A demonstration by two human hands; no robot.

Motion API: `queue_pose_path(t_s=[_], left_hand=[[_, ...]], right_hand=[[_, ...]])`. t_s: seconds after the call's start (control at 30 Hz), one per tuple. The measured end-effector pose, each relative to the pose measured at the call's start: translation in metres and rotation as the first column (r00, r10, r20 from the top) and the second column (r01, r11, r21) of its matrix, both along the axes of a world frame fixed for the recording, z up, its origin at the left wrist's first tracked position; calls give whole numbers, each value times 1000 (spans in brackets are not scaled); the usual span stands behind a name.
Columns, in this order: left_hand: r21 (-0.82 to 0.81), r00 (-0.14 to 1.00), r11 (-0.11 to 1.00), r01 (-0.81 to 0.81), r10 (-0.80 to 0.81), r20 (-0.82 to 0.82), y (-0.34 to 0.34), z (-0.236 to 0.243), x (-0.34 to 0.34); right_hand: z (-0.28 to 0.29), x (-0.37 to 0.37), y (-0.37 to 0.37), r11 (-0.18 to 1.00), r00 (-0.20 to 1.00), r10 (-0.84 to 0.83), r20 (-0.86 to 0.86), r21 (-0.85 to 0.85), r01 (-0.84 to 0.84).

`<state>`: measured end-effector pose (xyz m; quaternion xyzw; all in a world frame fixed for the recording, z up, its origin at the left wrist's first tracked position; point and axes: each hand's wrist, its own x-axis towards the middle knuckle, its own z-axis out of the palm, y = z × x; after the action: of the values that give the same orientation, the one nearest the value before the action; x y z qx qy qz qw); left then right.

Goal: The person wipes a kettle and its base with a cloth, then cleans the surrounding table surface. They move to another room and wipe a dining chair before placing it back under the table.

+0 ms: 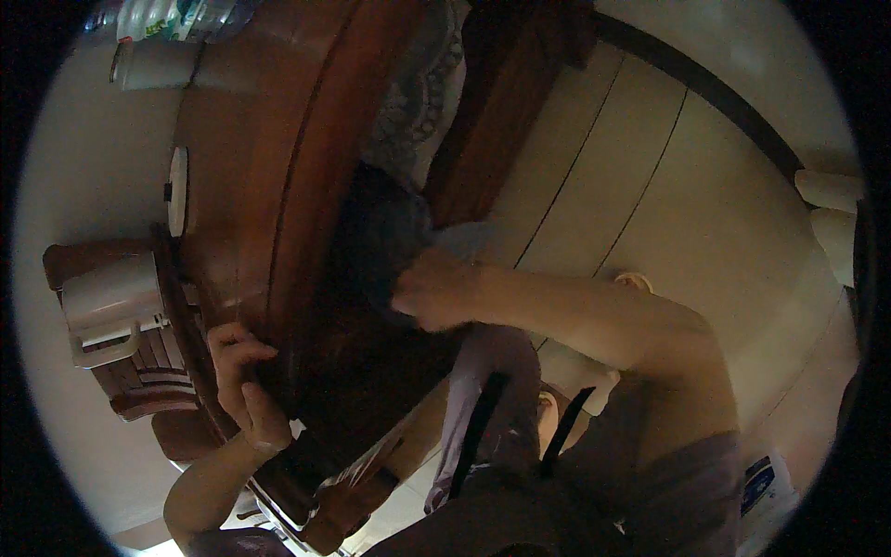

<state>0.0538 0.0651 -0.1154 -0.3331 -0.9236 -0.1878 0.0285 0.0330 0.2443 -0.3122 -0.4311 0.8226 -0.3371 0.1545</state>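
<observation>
My right hand (432, 288) reaches across from the lower right, its fingers closed on a dark blue-grey cloth (376, 218). The cloth is bunched on dark wooden furniture, against a patterned lacy cover (413, 111). My left hand (246, 385) is at the lower left beside the edge of a reddish-brown wooden table (241, 121). Its fingers are bent but apart from the thumb, with nothing visible in them; whether it touches the wood is unclear. My legs and thin-strapped footwear show below.
Plastic bottles (167, 19) and a white round lid-like object (178, 190) are on the table's far left. A silver appliance (111, 283) with a handle stands by slatted wood (158, 371). Tiled floor (650, 204) runs right toward pale cylindrical objects (826, 190) and a package (766, 492).
</observation>
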Motion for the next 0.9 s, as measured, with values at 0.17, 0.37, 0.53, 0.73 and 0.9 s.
queue_pose_path(t_s=[0.17,0.37,0.53,0.73,0.9], left_hand=[[88,998,996,4,-9,54,-5,-4,-1],[56,997,996,-62,60,47,-4,-2,1],[79,997,994,-80,79,25,-1,-4,1],[88,999,996,-33,30,40,-4,-2,-2],[126,998,992,-22,15,55,-2,-2,-3]], right_hand=[[8,16,42,981,982,-188,15,-53,188],[-3,-18,-25,779,959,-231,164,-558,284],[-18,-32,-132,393,901,-314,300,-822,411],[-35,-91,-168,478,804,-396,443,-649,592],[-11,-10,-126,519,722,-578,380,-512,685]])
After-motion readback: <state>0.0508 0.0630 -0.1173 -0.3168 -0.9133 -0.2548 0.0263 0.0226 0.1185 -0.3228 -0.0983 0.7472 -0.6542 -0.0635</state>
